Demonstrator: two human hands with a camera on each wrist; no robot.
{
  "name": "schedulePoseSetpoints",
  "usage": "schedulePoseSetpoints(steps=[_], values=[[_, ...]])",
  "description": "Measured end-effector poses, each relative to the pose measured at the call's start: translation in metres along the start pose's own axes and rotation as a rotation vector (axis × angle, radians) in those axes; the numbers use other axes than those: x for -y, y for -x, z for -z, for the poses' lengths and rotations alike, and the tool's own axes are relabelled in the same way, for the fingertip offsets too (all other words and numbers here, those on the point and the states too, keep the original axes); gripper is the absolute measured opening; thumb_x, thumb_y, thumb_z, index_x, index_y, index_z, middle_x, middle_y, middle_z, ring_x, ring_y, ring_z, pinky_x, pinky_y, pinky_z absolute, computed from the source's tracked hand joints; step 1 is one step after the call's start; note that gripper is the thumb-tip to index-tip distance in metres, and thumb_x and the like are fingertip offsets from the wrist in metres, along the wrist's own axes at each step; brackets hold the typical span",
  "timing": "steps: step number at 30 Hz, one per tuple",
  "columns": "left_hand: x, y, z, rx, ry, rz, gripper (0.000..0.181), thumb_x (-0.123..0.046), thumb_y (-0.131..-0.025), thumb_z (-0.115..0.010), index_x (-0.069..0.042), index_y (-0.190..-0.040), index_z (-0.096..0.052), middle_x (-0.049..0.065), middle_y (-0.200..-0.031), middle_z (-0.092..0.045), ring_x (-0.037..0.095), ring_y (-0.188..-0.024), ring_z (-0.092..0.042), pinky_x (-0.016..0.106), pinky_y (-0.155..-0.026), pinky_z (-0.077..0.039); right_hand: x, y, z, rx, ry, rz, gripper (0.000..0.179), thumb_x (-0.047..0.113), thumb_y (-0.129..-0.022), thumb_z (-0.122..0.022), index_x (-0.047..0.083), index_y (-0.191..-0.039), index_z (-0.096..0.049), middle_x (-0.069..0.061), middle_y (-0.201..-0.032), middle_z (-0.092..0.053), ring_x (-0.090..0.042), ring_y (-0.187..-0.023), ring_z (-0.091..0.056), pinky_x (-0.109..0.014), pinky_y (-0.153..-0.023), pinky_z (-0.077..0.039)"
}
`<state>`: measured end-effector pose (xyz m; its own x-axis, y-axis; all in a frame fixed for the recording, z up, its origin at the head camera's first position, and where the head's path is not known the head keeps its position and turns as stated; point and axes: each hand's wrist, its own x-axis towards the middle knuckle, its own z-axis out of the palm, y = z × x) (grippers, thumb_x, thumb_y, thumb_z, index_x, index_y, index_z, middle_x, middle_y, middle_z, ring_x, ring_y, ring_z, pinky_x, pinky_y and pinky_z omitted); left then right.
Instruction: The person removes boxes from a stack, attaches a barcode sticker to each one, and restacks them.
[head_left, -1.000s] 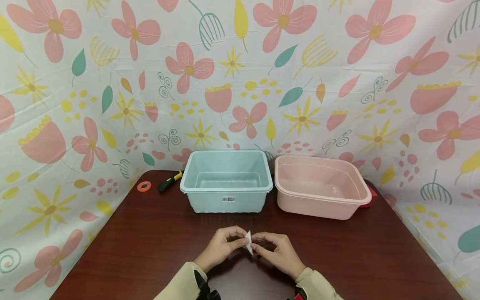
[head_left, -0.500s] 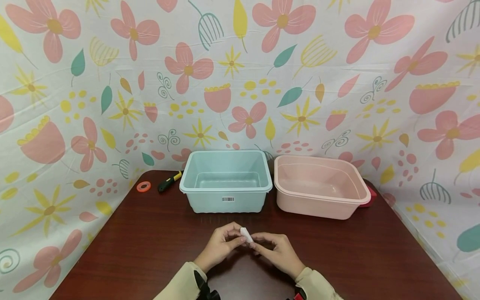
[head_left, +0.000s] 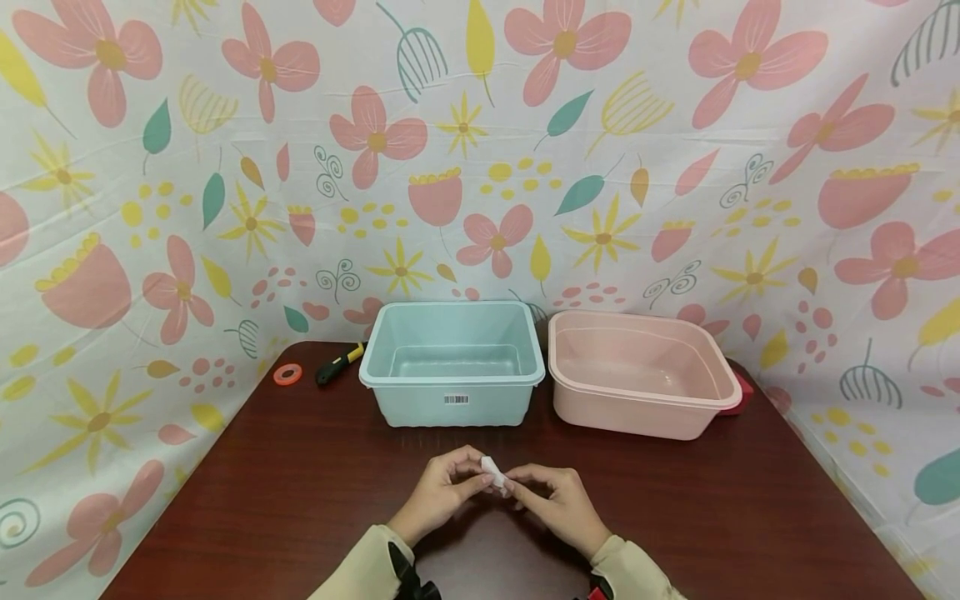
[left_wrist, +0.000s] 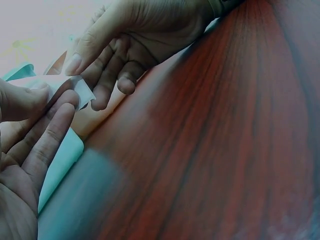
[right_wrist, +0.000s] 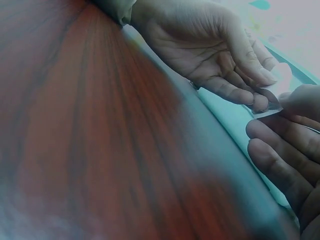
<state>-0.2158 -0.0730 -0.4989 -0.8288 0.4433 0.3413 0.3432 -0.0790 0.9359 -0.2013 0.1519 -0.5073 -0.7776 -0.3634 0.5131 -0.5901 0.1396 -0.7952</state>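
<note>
A small white paper-like piece (head_left: 492,471) is held between both hands above the table, bent along its length. My left hand (head_left: 442,492) pinches its left end between thumb and fingers. My right hand (head_left: 558,500) pinches the other end the same way. In the left wrist view the white piece (left_wrist: 85,92) shows a folded edge, with the left thumb pressed on top of it. In the right wrist view the white piece (right_wrist: 280,85) curves up between the thumbs, and fingers hide part of it. What it is exactly, I cannot tell.
Behind the hands stand a light blue basin (head_left: 453,404) and, to its right, a pink basin (head_left: 637,417). A red object (head_left: 738,396) is partly hidden behind the pink one. An orange ring (head_left: 288,373) and a dark green and yellow handled tool (head_left: 339,364) lie at the table's (head_left: 300,500) back left.
The white piece has turned from standing edge-on to leaning left with its face showing, and now looks more bent at its right end. The hands have barely moved.
</note>
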Motion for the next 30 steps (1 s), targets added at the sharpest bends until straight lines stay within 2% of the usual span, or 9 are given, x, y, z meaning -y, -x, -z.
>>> schedulePoseSetpoints(steps=[9, 14, 20, 26, 30], values=[[-0.003, 0.001, 0.000, -0.028, -0.015, 0.030, 0.017, -0.004, -0.092, -0.071, 0.003, -0.107, -0.065, 0.023, -0.099, -0.073, 0.026, -0.084, -0.072, 0.045, -0.074, -0.059, 0.005, -0.001, -0.001, -0.058, 0.034, -0.009, 0.010, 0.002, -0.093, -0.071, 0.009, -0.099, -0.075, -0.006, -0.087, -0.075, -0.023, -0.061, -0.069, -0.033, -0.053, -0.057], [-0.003, 0.002, 0.000, -0.035, -0.030, -0.002, 0.016, 0.000, -0.093, -0.069, 0.004, -0.107, -0.064, 0.024, -0.098, -0.072, 0.029, -0.081, -0.072, 0.048, -0.072, -0.059, 0.025, -0.003, 0.000, -0.078, 0.039, -0.010, 0.008, -0.002, -0.092, -0.070, 0.003, -0.096, -0.074, -0.012, -0.082, -0.073, -0.026, -0.059, -0.068, -0.034, -0.052, -0.056], [-0.005, 0.001, 0.000, -0.050, -0.043, -0.018, 0.015, -0.003, -0.093, -0.070, 0.003, -0.105, -0.066, 0.022, -0.095, -0.073, 0.030, -0.080, -0.072, 0.048, -0.072, -0.059, 0.039, -0.006, 0.004, -0.106, 0.054, -0.035, 0.006, 0.000, -0.092, -0.071, 0.002, -0.096, -0.074, -0.012, -0.083, -0.074, -0.027, -0.058, -0.067, -0.031, -0.050, -0.055], [-0.005, 0.000, 0.000, -0.058, -0.042, -0.020, 0.015, -0.006, -0.092, -0.072, 0.002, -0.103, -0.066, 0.021, -0.093, -0.074, 0.028, -0.079, -0.073, 0.046, -0.072, -0.059, 0.035, -0.006, 0.008, -0.138, 0.067, -0.058, 0.005, 0.001, -0.092, -0.071, 0.002, -0.096, -0.075, -0.012, -0.083, -0.075, -0.029, -0.058, -0.067, -0.030, -0.050, -0.054], [-0.004, 0.000, 0.000, -0.067, -0.041, -0.008, 0.014, -0.005, -0.092, -0.072, 0.001, -0.103, -0.066, 0.020, -0.093, -0.074, 0.028, -0.080, -0.073, 0.046, -0.072, -0.059, 0.020, -0.005, 0.010, -0.157, 0.076, -0.069, 0.007, 0.001, -0.092, -0.071, 0.003, -0.097, -0.074, -0.012, -0.083, -0.075, -0.026, -0.057, -0.067, -0.033, -0.049, -0.054]])
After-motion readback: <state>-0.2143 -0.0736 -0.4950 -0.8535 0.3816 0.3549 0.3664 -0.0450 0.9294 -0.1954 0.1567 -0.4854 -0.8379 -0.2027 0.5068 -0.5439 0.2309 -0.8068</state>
